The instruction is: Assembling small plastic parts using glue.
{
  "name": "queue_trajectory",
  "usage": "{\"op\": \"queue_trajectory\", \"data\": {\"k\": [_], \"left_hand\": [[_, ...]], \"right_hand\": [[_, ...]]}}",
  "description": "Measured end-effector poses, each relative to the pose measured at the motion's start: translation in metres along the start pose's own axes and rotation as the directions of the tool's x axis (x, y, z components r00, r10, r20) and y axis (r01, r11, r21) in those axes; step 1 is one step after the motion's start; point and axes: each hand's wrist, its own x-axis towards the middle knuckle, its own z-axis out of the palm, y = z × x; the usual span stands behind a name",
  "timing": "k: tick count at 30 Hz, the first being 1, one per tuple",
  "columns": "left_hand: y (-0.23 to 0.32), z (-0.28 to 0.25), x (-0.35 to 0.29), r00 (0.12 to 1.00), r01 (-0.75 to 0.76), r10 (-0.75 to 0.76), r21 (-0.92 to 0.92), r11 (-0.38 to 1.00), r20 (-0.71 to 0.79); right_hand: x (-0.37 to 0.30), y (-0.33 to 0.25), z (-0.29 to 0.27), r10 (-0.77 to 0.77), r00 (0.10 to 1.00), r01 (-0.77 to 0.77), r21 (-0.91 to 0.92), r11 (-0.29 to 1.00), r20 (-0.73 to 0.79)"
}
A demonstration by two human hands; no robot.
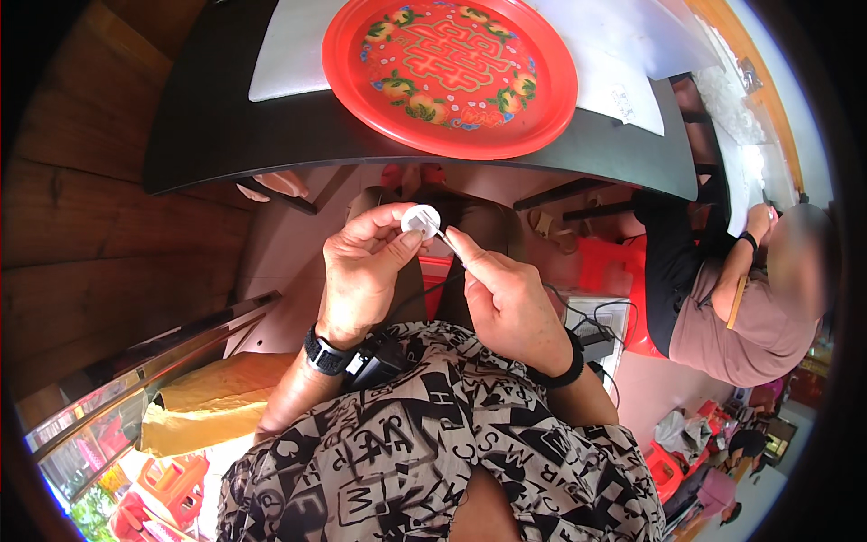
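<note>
the left hand (366, 271) holds a small white disc (418, 218) between thumb and fingertips; the finger gap is narrow, closed to the thickness of the disc. the disc is in the air, not on the table (239, 135). it is positioned on the wearer's side of the near edge, about midway between the near left and near right corners. its recessed face is turned up toward the camera.

the right hand (513, 298) holds a thin tool (451, 245), pinched between thumb and index finger, with the remaining fingers curled toward the palm. the tool slants up and to the left. its tip is at the rim of the disc, on the side nearest the right hand; whether the two touch cannot be told.

a round red tray (452, 135) rests on the table, its rim just beside the middle of the near edge. white sheets (632, 108) show on both sides of the tray. a strap (325, 354) encircles the left wrist; a band (569, 363) encircles the right. beyond the near right corner, a second person (736, 339) is seated.
</note>
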Motion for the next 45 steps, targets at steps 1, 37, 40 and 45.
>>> {"op": "queue_trajectory", "data": {"k": [1,37,40,45], "left_hand": [[0.000,0.000,0.000,1.000,0.000,0.000,0.000,1.000,-0.005],[0.000,0.003,-0.003,1.000,-0.018,0.017,0.185,0.983,0.007],[-0.003,0.004,-0.003,0.997,-0.078,0.081,0.322,0.944,0.006],[-0.014,0.001,-0.002,0.989,-0.138,0.144,0.418,0.898,0.017]], "right_hand": [[0.000,0.001,0.001,-0.007,1.000,0.007,0.003,1.000,-0.006],[0.001,-0.007,-0.009,0.010,0.988,0.051,-0.385,0.922,0.155],[0.006,-0.012,-0.013,0.045,0.971,0.078,-0.491,0.868,0.234],[0.016,-0.017,-0.011,0.074,0.948,0.138,-0.608,0.782,0.310]]}}
